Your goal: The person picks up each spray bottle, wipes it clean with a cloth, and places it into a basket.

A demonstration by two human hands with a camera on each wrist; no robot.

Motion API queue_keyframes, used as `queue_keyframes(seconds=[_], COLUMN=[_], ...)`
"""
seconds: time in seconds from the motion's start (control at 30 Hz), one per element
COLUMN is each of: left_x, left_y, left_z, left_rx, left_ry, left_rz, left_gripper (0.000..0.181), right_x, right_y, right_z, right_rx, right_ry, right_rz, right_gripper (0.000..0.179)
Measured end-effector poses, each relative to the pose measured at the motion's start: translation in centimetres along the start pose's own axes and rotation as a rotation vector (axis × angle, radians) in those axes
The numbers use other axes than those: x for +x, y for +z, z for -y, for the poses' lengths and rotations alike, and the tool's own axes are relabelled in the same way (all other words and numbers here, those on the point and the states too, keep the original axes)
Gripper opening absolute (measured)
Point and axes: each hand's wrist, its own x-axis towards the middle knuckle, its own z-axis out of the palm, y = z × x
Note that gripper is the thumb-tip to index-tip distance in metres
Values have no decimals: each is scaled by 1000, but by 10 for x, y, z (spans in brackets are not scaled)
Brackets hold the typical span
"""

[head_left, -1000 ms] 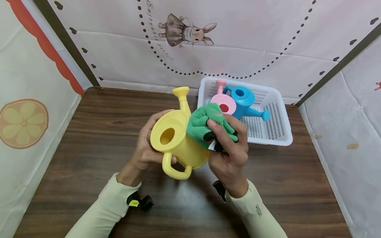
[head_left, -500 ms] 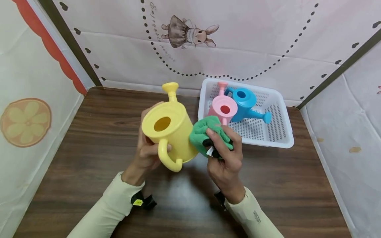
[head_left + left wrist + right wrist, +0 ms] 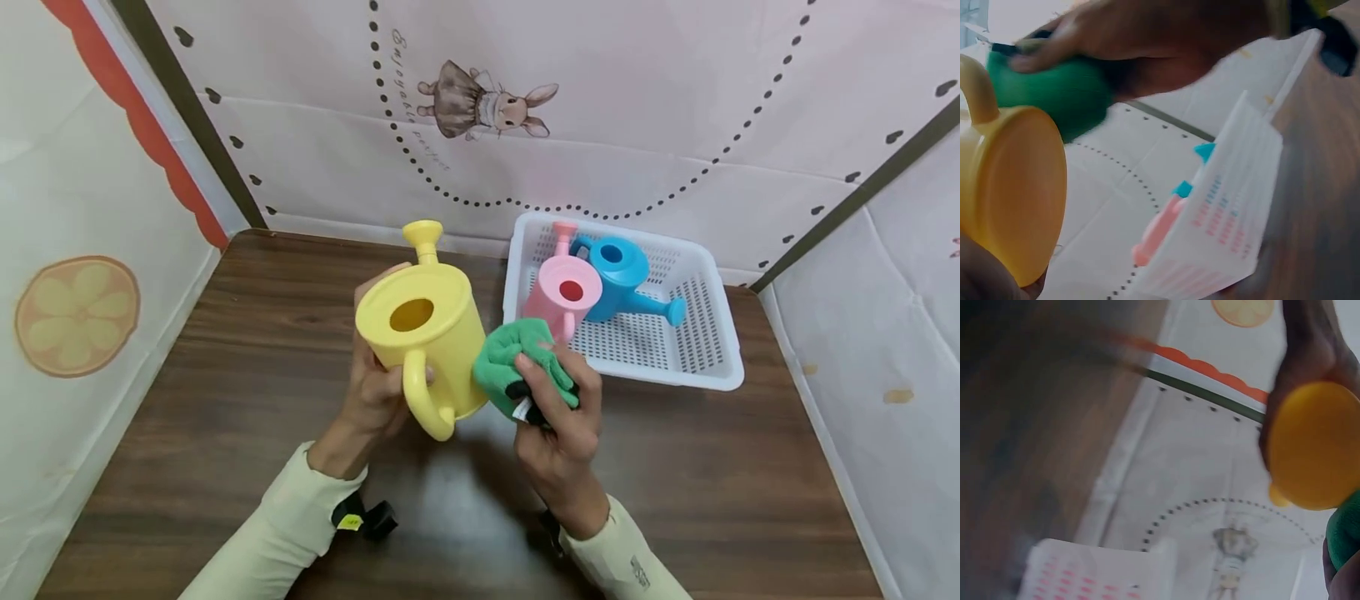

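A yellow watering can (image 3: pixel 450 350) is held up over the table, its spout pointing to the back and its handle toward me. My left hand (image 3: pixel 367 387) grips it round the far left side, partly hidden behind the body. With my right hand (image 3: pixel 562 433) I hold a bunched green cloth (image 3: pixel 517 358) with black trim and a white tag. The cloth meets the can's right side near the base. In the left wrist view the green cloth (image 3: pixel 1054 97) presses beside the can's round bottom (image 3: pixel 1025 194). The right wrist view shows that bottom (image 3: pixel 1316 447) too.
At the back right of the dark wooden table (image 3: pixel 712 483) stands a white perforated basket (image 3: pixel 720 379). Inside it lie a pink watering can (image 3: pixel 558 287) and a blue watering can (image 3: pixel 618 283). Printed cloth walls (image 3: pixel 637 108) enclose the back and sides.
The yellow can has shifted left and turned more upright, its spout swinging left. My right hand has moved the cloth down along its side, uncovering more of the pink can.
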Motion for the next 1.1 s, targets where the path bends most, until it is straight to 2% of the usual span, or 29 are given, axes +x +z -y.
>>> queue_keyframes(seconds=[0.1,0.23,0.37,0.5,0.63,0.73,0.93,1.03,1.1], left_x=[2,-4,-12,-14,-8,-6,-11,-13,-11], left_y=[-1,1,3,5,4,3,7,9,10], left_z=[-6,5,10,7,-1,-1,8,11,12], left_rx=[65,114,108,89,87,103,194,227,223], left_ry=[28,11,-24,-24,4,19,3,6,28], left_rz=[14,49,33,-4,-31,-27,17,5,-25], left_gripper=[87,90,93,91,88,88,89,88,85], right_x=[-4,5,20,21,9,4,21,25,21], right_y=[2,3,10,9,5,3,4,6,6], right_z=[2,4,5,3,3,3,5,7,8], right_rx=[6,10,-2,-26,-20,-12,-22,-46,-62], right_ry=[5,-31,-110,-149,-122,-112,-164,-189,-184], right_rz=[-18,-110,-156,-127,-94,-86,-129,-139,-136], right_gripper=[39,35,29,27,27,28,27,27,27])
